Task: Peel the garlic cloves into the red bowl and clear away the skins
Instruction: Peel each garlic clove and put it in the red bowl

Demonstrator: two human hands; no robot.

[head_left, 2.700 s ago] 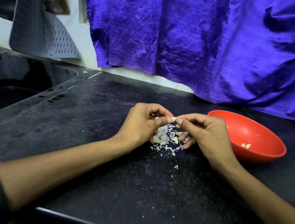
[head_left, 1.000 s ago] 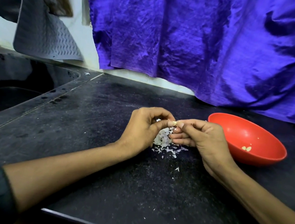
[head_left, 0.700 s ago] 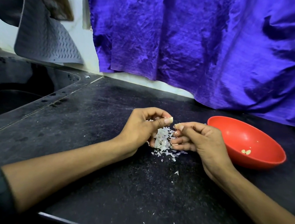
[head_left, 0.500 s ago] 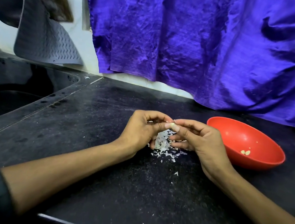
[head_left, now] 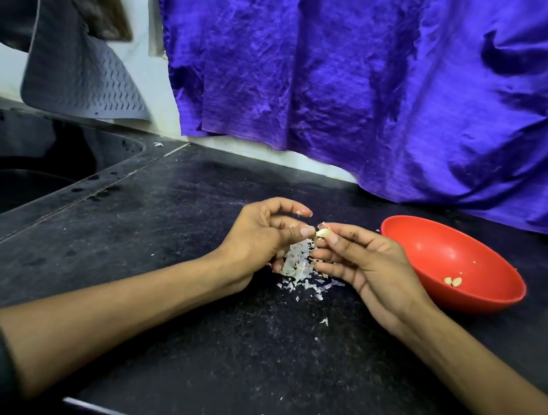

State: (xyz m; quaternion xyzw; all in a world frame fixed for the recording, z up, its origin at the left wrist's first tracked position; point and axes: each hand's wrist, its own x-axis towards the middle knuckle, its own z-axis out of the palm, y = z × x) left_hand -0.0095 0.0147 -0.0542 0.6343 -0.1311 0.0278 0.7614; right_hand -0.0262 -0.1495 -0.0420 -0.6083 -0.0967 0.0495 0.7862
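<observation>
Because the skins must fall in one spot for easy clearing, both hands work right above the heap on the counter. Left hand has its fingers loosely curled and its thumb tip against the clove — bracing it, I judge. Right hand pinches that clove between thumb and forefinger, near the bowl — a short drop once bare. A few peeled cloves lie inside.

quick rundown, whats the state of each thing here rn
small pale garlic clove: pinched by right hand, left thumb touching
left hand: fingers curled, beside clove
round red plastic bowl: upright, a few peeled pieces inside
pile of white garlic skins: loose on black counter
</observation>
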